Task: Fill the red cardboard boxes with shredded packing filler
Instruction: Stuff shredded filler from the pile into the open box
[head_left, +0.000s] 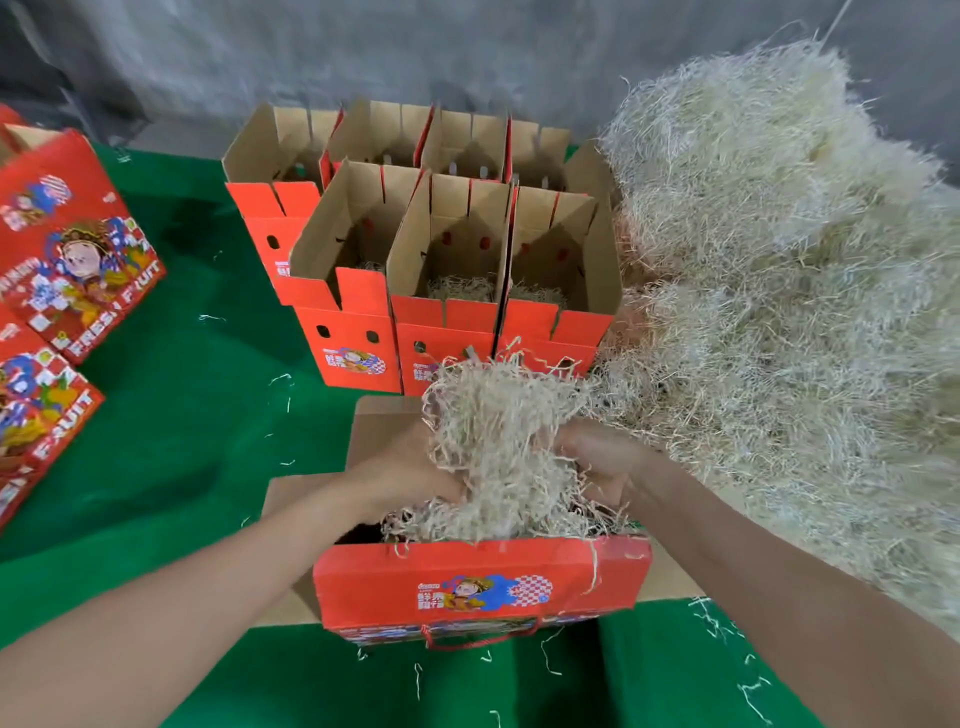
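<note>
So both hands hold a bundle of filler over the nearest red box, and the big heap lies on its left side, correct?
Not quite: the head view shows the big heap on the right side of the red box, not the left. The left hand and right hand do hold the bundle over it.

Front box: red face, cartoon print in blue, yellow, orange; red-white checker patch beside it; flaps plain kraft brown. Cord handle: red. Filler clump: pale straw-cream. Filler pile: same cream. Open boxes: red outside, brown inside. Closed boxes: red, blue-white-orange cartoon, white lettering, checker squares. Table cloth: deep green, flecked with pale strands. Wall: mottled grey.
</note>
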